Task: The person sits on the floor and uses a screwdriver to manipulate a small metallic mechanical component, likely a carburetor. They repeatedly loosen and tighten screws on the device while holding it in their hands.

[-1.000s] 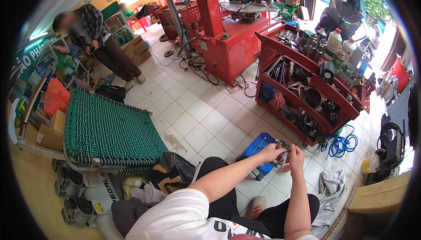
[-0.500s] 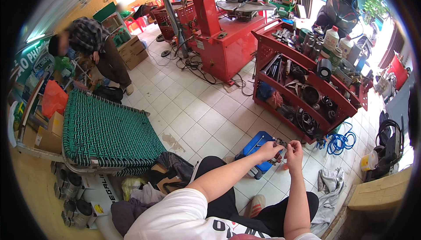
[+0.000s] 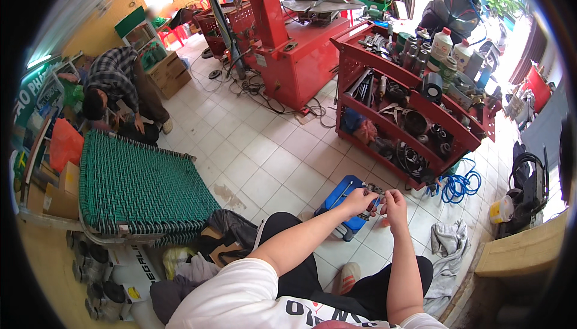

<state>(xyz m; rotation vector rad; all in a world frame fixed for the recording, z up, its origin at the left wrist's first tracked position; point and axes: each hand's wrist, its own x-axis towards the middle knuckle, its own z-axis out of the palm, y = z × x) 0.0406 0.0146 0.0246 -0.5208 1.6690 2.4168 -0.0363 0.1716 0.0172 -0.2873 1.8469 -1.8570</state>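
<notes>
In front of my knees, my left hand [image 3: 359, 202] is closed around a small metal part [image 3: 374, 189] with a dark lower portion. Its kind is too small to make out. Right beside it, my right hand [image 3: 394, 209] has its fingers pinched together close to the part; whatever they hold is hidden. Below both hands a blue tool case or tray [image 3: 338, 195] rests on the tiled floor, partly covered by my left hand and forearm.
A red tool cart [image 3: 384, 115] loaded with tools, bottles and parts stands ahead right, a coiled blue hose [image 3: 461, 189] near its foot. Grey cloth [image 3: 448, 251] lies at right. A green woven lounger [image 3: 141, 182] stands left; beyond it a person [image 3: 114, 76] bends down.
My hands stay together at the metal part, with small finger shifts. The view has moved slightly. The person at far left has bent lower, reaching down behind the lounger.
</notes>
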